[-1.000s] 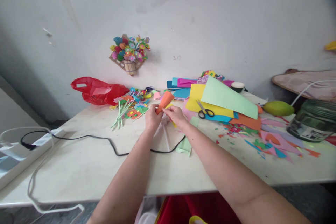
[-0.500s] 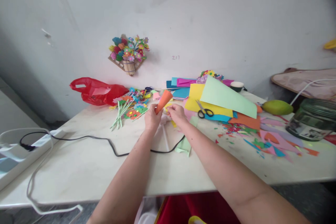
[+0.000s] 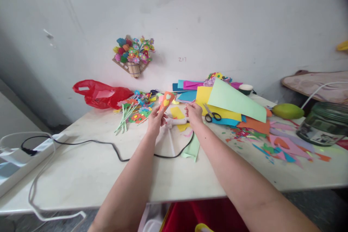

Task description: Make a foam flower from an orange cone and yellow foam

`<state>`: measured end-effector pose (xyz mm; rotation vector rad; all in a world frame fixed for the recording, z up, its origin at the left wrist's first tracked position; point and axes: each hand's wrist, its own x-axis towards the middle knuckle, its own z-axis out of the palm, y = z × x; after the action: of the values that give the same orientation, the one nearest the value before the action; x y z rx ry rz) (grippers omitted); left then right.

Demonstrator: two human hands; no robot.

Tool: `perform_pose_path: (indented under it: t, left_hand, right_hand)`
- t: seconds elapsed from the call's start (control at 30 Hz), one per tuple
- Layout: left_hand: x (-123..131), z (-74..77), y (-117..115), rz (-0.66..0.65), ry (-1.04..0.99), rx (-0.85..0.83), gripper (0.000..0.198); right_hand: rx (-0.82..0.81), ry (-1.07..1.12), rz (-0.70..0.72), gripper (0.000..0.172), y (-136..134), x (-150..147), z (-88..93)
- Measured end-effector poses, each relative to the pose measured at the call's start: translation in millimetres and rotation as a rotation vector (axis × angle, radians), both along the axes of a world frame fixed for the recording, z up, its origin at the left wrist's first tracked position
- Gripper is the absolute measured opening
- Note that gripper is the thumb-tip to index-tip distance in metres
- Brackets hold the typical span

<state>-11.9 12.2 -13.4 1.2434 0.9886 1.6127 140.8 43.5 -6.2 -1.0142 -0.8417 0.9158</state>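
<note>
At the bottom of the frame, 2 bare forearms reach up over the near edge of the pale table [image 3: 81,174]. A black cord [image 3: 119,156] loops across the tabletop from the left toward the centre, and a light green strip [image 3: 191,150] lies just right of it.

At centre, the left hand [image 3: 154,121] pinches the narrow lower end of the orange cone [image 3: 166,101], which tilts up and to the right, with 2 small heart shapes on its face. It looks like thin craft foam: light, soft and easy to crush, so the narrow tip or the overlapped seam seems the safest hold.

The right hand [image 3: 194,112], just right of centre, curls its fingers down at the end of a white tool [image 3: 175,120] lying between the hands; I cannot tell whether it grips it.

Beyond, scissors [image 3: 212,115] rest on a yellow sheet [image 3: 202,98] under a pale green sheet [image 3: 233,101]. Foam flowers [image 3: 136,114] lie left of centre, a red bag [image 3: 102,94] farther left, and a flower bouquet [image 3: 133,54] hangs on the wall.
</note>
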Motion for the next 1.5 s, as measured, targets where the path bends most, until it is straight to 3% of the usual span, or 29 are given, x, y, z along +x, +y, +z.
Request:
perform_pose_path:
  t: [0.17, 0.3, 0.57, 0.77, 0.97, 1.1, 1.5]
  left_hand:
    - [-8, 7.2, -5, -0.242, -0.354, -0.217, 0.031]
    - [-13, 11.6, -8, -0.396, -0.522, -0.412, 0.041]
    - [-18, 5.3, -5, -0.516, -0.574, -0.415, 0.032]
    - [-16, 4.3, -4, -0.541, -0.603, -0.418, 0.027]
    - [-18, 4.0, -4, -0.523, -0.632, -0.415, 0.035]
    - [-21, 2.6, -4, -0.56, -0.612, -0.379, 0.04]
    - [-23, 0.7, 0, -0.634, -0.661, -0.474, 0.04]
  right_hand:
    - [-0.013, 0.001, 0.046, 0.01, -1, -2, -1.3]
    - [-0.025, -0.028, 0.087, 0.008, -4, -5, -1.6]
    - [-0.006, -0.068, 0.202, 0.008, -9, -12, -0.3]
    - [0.023, -0.081, 0.273, 0.009, -12, -15, 2.8]
    - [0.074, -0.085, 0.317, 0.009, -16, -13, 4.3]
    - [0.113, -0.088, 0.329, 0.011, -18, -12, 4.9]
    - [0.129, -0.204, 0.315, 0.025, -12, -16, -4.9]
